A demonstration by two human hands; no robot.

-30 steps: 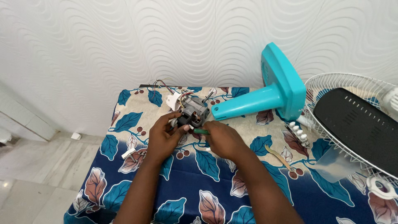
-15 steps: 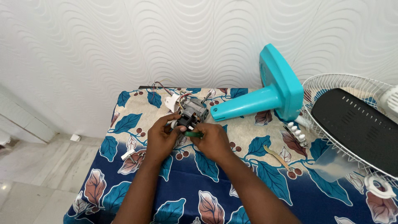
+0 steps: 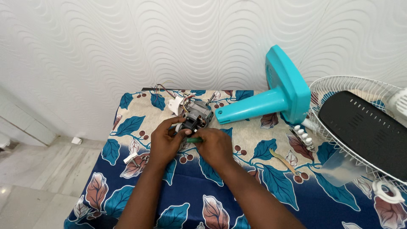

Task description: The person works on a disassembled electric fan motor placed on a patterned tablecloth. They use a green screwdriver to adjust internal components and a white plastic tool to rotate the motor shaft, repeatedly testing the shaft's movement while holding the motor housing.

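Your left hand (image 3: 166, 142) is curled around the near end of the small grey fan motor (image 3: 197, 117), fingers partly closed and touching its casing where it lies on the leaf-patterned cloth (image 3: 237, 191) covering the table. Your right hand (image 3: 215, 146) is closed in a loose fist around a green-handled screwdriver (image 3: 195, 139), whose handle sticks out toward your left hand; its tip is hidden between your fingers and the motor, so you cannot tell exactly where it meets the motor. The two hands sit just beside each other, nearly touching, at the front of the motor.

Behind the motor a bundle of coloured wires (image 3: 167, 90) and a small white plastic part (image 3: 174, 105) lie near the wall. Just to the right, the turquoise fan stand (image 3: 275, 99) lies on its side, its neck pointing at the motor and ending just short of it. Farther right rests the white wire fan guard (image 3: 360, 127) with a black perforated cover (image 3: 364, 127) on top of it, and a strip of white push buttons (image 3: 302, 135) lies between stand and guard. A curved metal strip (image 3: 283, 160) lies on the cloth to the right of your right forearm, and a small white piece (image 3: 130, 159) sits left of your left wrist.
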